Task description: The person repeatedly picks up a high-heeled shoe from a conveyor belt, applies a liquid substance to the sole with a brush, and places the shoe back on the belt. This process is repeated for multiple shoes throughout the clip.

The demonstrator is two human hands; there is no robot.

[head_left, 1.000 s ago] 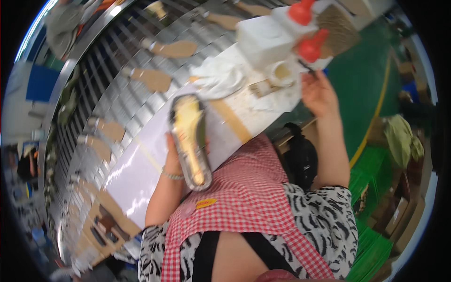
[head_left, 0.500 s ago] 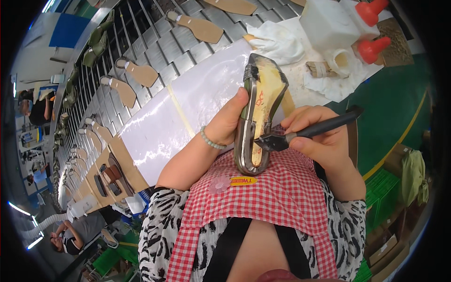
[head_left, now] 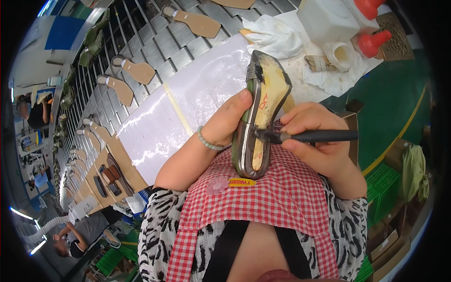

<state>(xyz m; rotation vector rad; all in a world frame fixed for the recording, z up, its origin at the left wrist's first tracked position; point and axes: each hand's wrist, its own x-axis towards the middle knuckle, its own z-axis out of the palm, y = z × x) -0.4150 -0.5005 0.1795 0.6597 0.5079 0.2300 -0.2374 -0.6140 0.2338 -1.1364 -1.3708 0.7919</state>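
My left hand point(head_left: 226, 120) is closed round the side of a shoe upper point(head_left: 242, 145) stretched over a last, bottom side up, its toe toward my apron. The shoe's side is dark and shiny, with green showing at the edge; the pale yellow last bottom point(head_left: 273, 91) carries red marks. In my right hand point(head_left: 331, 162) is a black-handled brush point(head_left: 324, 136), pinched between thumb and fingers. Its dark head rests against the inner edge of the upper, about mid-shoe. The bristle tips are hard to make out.
A slatted metal conveyor point(head_left: 171, 56) carries tan soles point(head_left: 197, 24) beyond a glossy white sheet point(head_left: 155, 122). At the far right stand white bottles with red caps point(head_left: 373, 44), a white cup point(head_left: 340, 55) and a crumpled cloth point(head_left: 272, 37). Green crates point(head_left: 387, 188) lie at right.
The brush handle has swung from slanting up to nearly level. Its head has shifted slightly up along the shoe's inner edge. My left hand keeps its hold on the shoe.
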